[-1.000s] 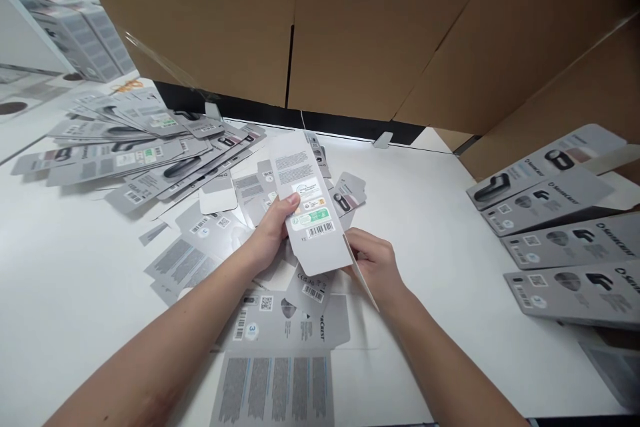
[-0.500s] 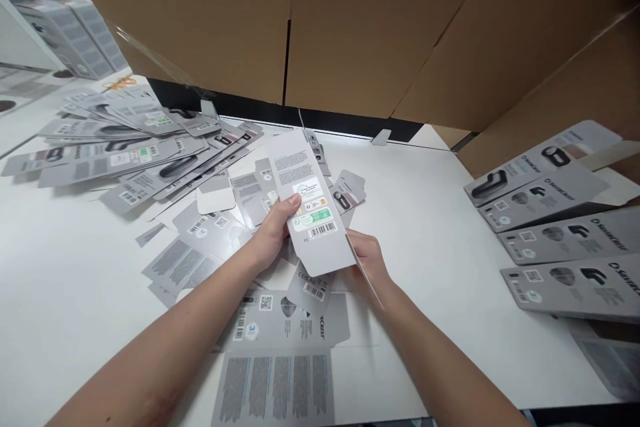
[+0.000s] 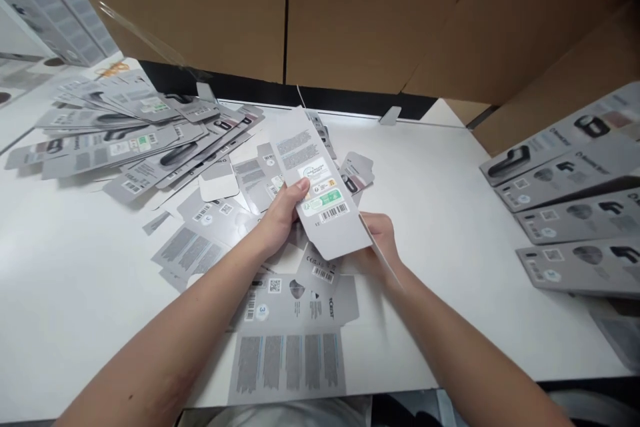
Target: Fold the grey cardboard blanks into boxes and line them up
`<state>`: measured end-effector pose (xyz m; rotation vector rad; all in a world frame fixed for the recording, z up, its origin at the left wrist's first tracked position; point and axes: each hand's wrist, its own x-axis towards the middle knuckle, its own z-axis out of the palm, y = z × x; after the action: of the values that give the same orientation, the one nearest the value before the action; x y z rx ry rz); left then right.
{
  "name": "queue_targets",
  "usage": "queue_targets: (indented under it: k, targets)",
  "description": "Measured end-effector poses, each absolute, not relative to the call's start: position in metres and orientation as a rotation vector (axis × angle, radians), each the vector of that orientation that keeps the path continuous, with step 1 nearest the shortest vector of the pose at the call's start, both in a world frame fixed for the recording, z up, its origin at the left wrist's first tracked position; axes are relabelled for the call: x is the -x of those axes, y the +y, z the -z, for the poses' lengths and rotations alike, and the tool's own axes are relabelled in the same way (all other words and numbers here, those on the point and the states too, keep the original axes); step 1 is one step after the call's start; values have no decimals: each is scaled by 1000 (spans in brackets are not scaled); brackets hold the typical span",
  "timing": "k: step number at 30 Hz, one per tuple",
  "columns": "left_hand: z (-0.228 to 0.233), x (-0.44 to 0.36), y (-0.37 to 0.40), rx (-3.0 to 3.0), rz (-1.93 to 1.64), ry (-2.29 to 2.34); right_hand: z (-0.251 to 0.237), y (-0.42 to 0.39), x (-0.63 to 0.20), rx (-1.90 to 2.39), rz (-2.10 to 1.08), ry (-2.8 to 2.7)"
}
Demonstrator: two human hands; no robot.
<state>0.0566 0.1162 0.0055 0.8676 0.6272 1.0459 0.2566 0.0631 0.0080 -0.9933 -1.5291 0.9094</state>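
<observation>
You work at a white table walled at 12 o'clock by brown cardboard, with a black strip along its foot. At 10 o'clock a fanned heap of grey flat cartons covers the table; at 3 o'clock four more lie in an overlapping row. At 6 o'clock, near the table's edge, an unfolded carton lies flat, printed side up. A second pale surface with stacked grey boxes shows at 11 o'clock. Both your forearms come in from 6 o'clock and meet over the middle of the table. Your left hand grips the left edge of a grey carton blank, thumb on its printed face beside the green label, fingers behind. The blank is held up off the table, tilted with its top toward 11 o'clock, barcode near its lower end. Your right hand is at the blank's lower right edge, curled around a narrow side flap, fingers mostly hidden behind the card.
</observation>
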Motion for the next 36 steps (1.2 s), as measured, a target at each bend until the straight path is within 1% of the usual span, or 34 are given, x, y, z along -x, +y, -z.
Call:
queue_targets:
  k: [8, 20, 26, 30, 36]
  targets:
    - [7, -56, 121, -948, -1055, 605, -9, 62, -257, 1075, -927, -1374]
    - [5, -56, 119, -1011, -1004, 588, -7, 56, -262, 1157, -919, -1326]
    - [2, -55, 119, -956, -1023, 570, -2, 60, -262, 1212, -980, -1327]
    - [0, -55, 118, -950, -1043, 599, -5, 61, -262, 1183, -1028, -1383]
    - [0, -52, 116, -985, -1018, 642, -10, 57, -265, 1193, -1016, -1363]
